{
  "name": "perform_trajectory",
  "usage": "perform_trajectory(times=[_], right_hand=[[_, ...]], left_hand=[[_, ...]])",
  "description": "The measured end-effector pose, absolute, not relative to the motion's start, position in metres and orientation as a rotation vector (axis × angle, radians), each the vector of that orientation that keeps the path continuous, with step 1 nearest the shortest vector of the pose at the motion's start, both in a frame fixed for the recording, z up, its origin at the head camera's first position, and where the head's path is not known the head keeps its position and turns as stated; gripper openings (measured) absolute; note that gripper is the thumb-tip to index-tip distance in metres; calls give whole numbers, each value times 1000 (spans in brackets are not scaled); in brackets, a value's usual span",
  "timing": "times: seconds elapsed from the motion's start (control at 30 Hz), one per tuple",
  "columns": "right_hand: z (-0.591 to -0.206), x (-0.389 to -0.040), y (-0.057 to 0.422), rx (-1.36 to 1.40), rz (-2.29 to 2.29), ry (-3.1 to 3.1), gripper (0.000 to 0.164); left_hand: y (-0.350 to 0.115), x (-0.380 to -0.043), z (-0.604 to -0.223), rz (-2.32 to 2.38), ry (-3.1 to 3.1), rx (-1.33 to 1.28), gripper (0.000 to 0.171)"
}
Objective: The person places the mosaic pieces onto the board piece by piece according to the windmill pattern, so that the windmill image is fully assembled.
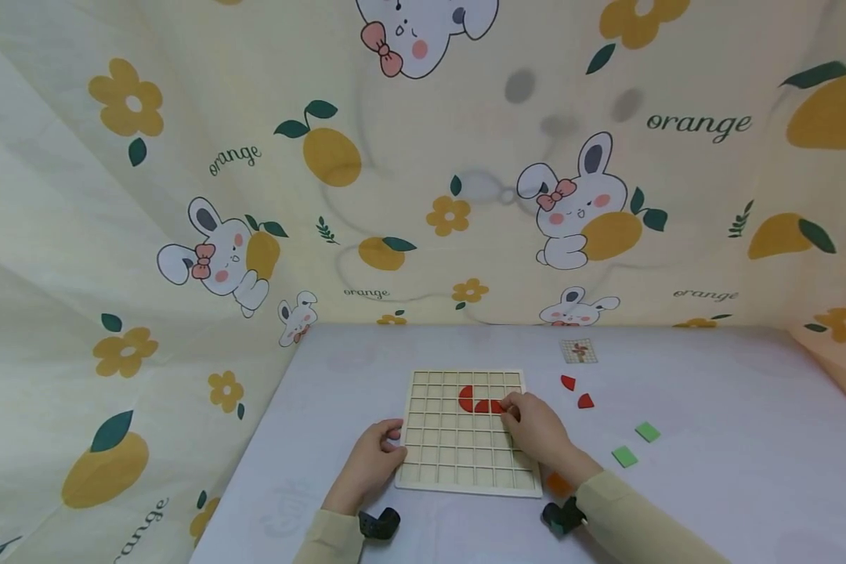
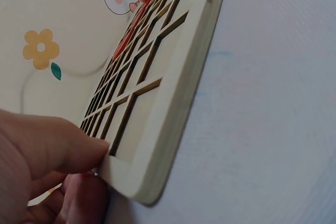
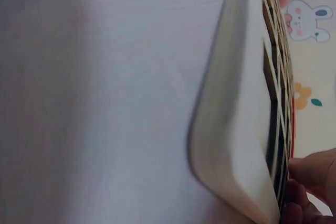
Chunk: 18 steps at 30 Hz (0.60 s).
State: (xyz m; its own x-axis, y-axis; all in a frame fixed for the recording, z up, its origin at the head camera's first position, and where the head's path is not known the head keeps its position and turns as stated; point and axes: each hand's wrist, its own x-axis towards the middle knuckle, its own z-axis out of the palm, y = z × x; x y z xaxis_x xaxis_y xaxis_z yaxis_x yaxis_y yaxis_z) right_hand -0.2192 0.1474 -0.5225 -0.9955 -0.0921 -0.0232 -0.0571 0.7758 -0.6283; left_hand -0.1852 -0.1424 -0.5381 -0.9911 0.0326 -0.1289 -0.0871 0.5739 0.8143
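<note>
A pale wooden grid board (image 1: 458, 470) lies on the table, with several red quarter-round pieces (image 1: 467, 399) set in its upper cells. My left hand (image 1: 372, 460) holds the board's left edge; in the left wrist view its thumb (image 2: 86, 153) presses on the frame near a corner while the other fingers curl by the edge. Over the board's right side, my right hand (image 1: 539, 429) pinches a red piece (image 1: 495, 406) with thumb and index finger at the end of the red row. In the right wrist view these fingers (image 3: 310, 174) meet at the grid, the piece mostly hidden.
Right of the board lie two loose red pieces (image 1: 586, 401), two green squares (image 1: 624, 457) and a small pattern card (image 1: 580, 351). An orange piece (image 1: 558, 484) sits partly under the right wrist. A printed cloth (image 1: 409, 196) hangs behind the table.
</note>
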Motion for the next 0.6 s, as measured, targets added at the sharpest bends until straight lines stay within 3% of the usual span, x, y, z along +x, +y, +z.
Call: perform_trajectory(times=[0.6], right_hand=[[-508,-214,193,-1,-1137,2784,27]], left_hand=[[-142,-186,-539,1392,2675,-73,48]])
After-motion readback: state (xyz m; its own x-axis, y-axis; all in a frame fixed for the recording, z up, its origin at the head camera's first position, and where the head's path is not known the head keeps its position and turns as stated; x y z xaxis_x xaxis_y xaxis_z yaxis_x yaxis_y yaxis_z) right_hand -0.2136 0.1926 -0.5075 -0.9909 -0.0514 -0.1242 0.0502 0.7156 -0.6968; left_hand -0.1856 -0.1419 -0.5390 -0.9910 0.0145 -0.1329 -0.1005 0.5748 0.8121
